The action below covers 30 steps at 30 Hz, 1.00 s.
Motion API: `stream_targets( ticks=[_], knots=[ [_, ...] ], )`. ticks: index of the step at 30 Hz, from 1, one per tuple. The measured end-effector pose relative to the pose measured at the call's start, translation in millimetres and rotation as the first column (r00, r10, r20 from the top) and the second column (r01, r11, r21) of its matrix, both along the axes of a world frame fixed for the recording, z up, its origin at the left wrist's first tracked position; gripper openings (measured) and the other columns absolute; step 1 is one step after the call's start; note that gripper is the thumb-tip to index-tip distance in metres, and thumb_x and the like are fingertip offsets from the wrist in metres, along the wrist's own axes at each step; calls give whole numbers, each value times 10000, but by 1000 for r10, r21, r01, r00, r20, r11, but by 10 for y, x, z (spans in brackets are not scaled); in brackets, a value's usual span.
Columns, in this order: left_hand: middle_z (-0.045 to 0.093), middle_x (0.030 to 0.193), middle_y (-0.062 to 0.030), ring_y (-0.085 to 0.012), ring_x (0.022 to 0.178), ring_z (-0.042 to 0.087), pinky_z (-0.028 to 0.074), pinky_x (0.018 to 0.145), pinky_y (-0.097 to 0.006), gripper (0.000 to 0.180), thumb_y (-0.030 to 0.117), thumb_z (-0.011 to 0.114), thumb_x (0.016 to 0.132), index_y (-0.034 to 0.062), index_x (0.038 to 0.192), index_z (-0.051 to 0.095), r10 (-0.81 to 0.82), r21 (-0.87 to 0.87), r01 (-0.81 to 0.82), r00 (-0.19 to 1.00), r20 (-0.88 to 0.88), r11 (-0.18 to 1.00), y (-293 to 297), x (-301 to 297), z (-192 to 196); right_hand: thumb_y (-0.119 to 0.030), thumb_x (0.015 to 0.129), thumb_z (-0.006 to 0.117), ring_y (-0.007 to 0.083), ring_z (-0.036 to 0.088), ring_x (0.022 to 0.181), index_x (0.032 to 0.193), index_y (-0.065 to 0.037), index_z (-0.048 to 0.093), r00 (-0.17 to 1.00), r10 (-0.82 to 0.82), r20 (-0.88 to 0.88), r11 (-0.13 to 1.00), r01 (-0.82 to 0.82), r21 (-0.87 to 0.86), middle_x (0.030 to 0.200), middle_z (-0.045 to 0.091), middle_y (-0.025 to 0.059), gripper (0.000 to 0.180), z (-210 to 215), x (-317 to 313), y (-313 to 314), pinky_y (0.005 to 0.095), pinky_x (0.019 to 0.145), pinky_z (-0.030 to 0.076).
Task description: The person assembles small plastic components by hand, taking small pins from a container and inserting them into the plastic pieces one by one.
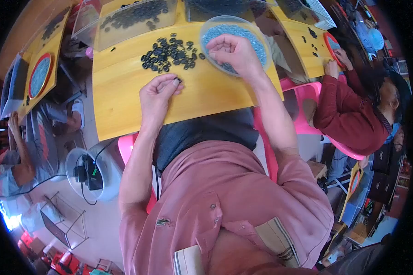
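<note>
My left hand (157, 97) is closed in a pinch over the near part of the yellow wooden table (211, 97), with a small black plastic piece (178, 80) at its fingertips. Beyond it lies a loose pile of small black plastic pieces (166, 56). A round clear tub (267, 60) stands right of the pile, filled with many tiny silvery-blue parts (258, 45). Over this tub is my right hand (236, 54), fingers curled in and thumb close to them. Whatever its fingertips hold, if anything, is too small to name.
A clear bin of black pieces (135, 16) stands at the far edge, beside a darker bin (222, 10). One black piece (113, 49) lies apart at left. Co-workers sit at tables on both sides, one in a dark red top (348, 112). A white bucket (108, 172) holds black adapters and cables.
</note>
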<state>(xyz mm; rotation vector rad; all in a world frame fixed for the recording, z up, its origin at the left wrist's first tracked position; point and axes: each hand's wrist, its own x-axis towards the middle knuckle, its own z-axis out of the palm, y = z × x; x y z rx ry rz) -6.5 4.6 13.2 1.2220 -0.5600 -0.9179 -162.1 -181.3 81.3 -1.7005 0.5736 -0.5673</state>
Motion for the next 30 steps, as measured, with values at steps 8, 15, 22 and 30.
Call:
stream_targets(
  ticks=[8,15,22,30],
  knots=[
    [702,940,-128,-166,834,694,556,739,-256,188,16,635,915,-61,1086,634,10,-40,-14,995,-103,999,-12,16,20,-47,844,691,35,572,749,988,2,683,996,84,9,989,-82,-124,845,653,-15,152,-193,265,498,191,686,465],
    [701,919,-121,-162,807,697,560,721,-249,174,9,642,908,-59,1068,644,1,-58,-6,996,-84,998,-12,24,-10,-47,839,694,35,545,728,961,0,682,997,70,-15,986,-72,-149,811,637,-22,131,-277,340,574,197,668,454],
    [704,915,-123,-160,800,697,560,723,-249,171,7,644,907,-61,1064,645,3,-58,-7,997,-79,998,-16,16,-14,-49,844,695,34,545,728,957,7,679,998,63,-28,985,-67,-159,808,640,-19,127,-288,336,576,198,668,460],
    [713,917,-125,-151,785,696,560,722,-246,172,12,661,901,-75,1048,649,32,-25,-34,998,-50,999,-23,-8,-21,-62,821,693,76,654,720,934,19,690,998,26,-51,983,-35,-183,802,710,60,140,-354,357,579,234,665,537]
  ],
)
